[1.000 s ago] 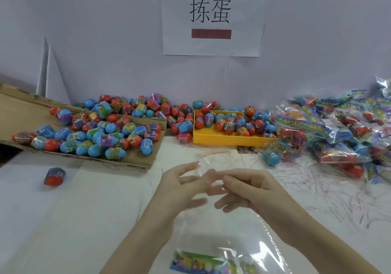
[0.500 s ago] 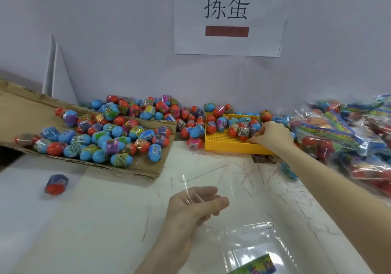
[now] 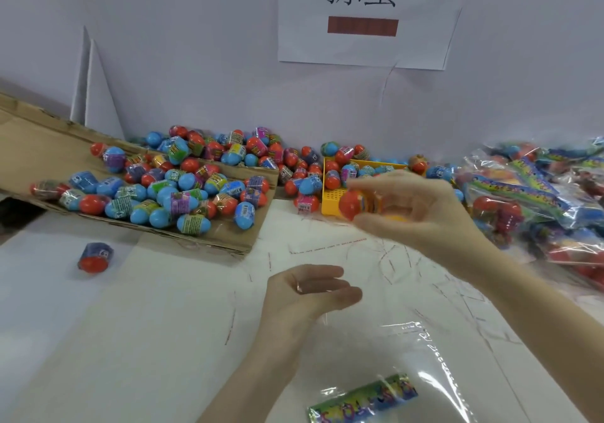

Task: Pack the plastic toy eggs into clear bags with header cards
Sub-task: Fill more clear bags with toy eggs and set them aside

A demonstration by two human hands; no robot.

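Loose toy eggs (image 3: 183, 193) on cardboard (image 3: 39, 154), a yellow tray (image 3: 330, 206) and packed bags (image 3: 536, 200) ring the bare surface (image 3: 163, 324) where the right hand (image 3: 415, 210) grips an orange egg (image 3: 351, 205) and the left hand's (image 3: 304, 295) curled fingers apparently pinch the clear bag (image 3: 425, 357).

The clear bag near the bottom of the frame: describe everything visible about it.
The clear bag is thin, glossy, see-through plastic with white glare streaks and creases. A colourful printed header card sits at its near end, tilted. The bag lies mostly flat on the white table, its far end raised toward the left hand, whose curled fingers pinch its edge. The right hand is apart from it, holding an egg above the table. No eggs show inside the bag.
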